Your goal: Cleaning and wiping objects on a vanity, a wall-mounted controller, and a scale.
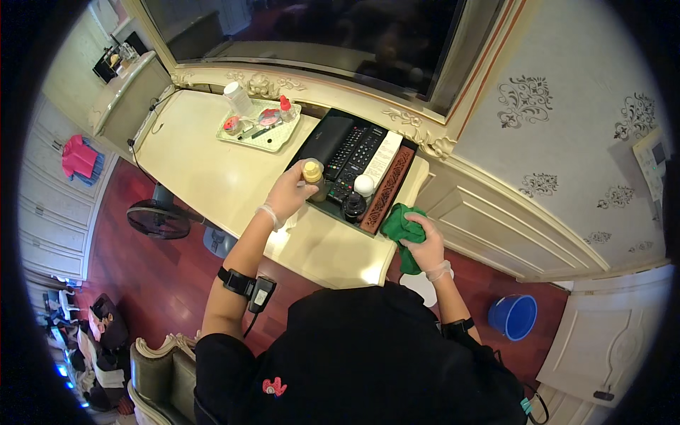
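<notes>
My left hand (287, 195), in a clear thin glove, grips a small bottle with a yellow cap (312, 172) at the near left side of a black tray (342, 215). In this tray lie several black remote controls (349, 152), a white printed paper strip (383, 159) and a carved reddish-brown box (387, 190). A white-capped bottle (364, 185) and a dark bottle (353, 206) stand at its near end. Also gloved, my right hand (425, 241) holds a bunched green cloth (402, 226) beside the tray's right corner, at the table's edge.
A pale green tray (276, 141) with small bottles and tins sits farther left on the cream table (196, 143). Behind the table is a large framed screen (319, 37). On the red wooden floor stand a fan (159, 219) and a blue bucket (512, 317). An upholstered armchair (164, 377) is at lower left.
</notes>
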`<state>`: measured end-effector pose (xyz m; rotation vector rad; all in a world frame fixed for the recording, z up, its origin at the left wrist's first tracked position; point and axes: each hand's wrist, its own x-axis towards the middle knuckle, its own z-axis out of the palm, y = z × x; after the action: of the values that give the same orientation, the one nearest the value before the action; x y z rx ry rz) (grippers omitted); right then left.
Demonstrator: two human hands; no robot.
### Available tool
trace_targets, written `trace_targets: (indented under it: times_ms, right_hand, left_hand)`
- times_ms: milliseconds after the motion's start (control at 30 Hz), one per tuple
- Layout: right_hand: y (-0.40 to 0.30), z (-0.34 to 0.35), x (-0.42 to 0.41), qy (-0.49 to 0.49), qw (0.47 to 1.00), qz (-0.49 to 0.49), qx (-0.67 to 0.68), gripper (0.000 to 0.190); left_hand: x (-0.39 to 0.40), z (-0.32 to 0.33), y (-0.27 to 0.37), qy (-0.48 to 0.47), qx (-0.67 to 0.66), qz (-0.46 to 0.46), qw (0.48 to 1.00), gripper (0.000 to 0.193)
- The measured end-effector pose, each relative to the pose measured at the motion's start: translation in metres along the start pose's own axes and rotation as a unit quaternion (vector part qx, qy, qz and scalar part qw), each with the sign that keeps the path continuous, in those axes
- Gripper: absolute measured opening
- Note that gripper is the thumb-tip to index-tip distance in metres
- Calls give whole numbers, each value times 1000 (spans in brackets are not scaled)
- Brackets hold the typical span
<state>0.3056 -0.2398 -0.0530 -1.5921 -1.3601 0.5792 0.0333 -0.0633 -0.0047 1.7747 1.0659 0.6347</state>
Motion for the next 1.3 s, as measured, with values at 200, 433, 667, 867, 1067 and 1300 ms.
trace_targets:
  times_ms: [200,433,667,867,1067,1300]
  right_hand:
    - [0,1,-1,1,1000,-9,-1,49]
    - [5,1,-1,-3,1000,-8,-5,49]
    - [1,0,2,-3,1000,-3,0,49]
    - [1,1,1,-6,1000,-17,-6,50]
    - [2,1,-1,-6,1000,-3,-10,50]
    - [2,3,1,0,1000,5,-2,50]
  left_hand:
    - [-2,8,-3,54,2,35,998,44]
    - [-3,-11,8,68,-86,44,993,42]
    - [0,-12,3,-43,-24,19,999,41]
    - [28,-24,-20,-87,-74,-38,993,36]
    - [43,-38,-18,-140,-163,-187,959,32]
    - [49,-30,-17,-146,-144,-224,953,35]
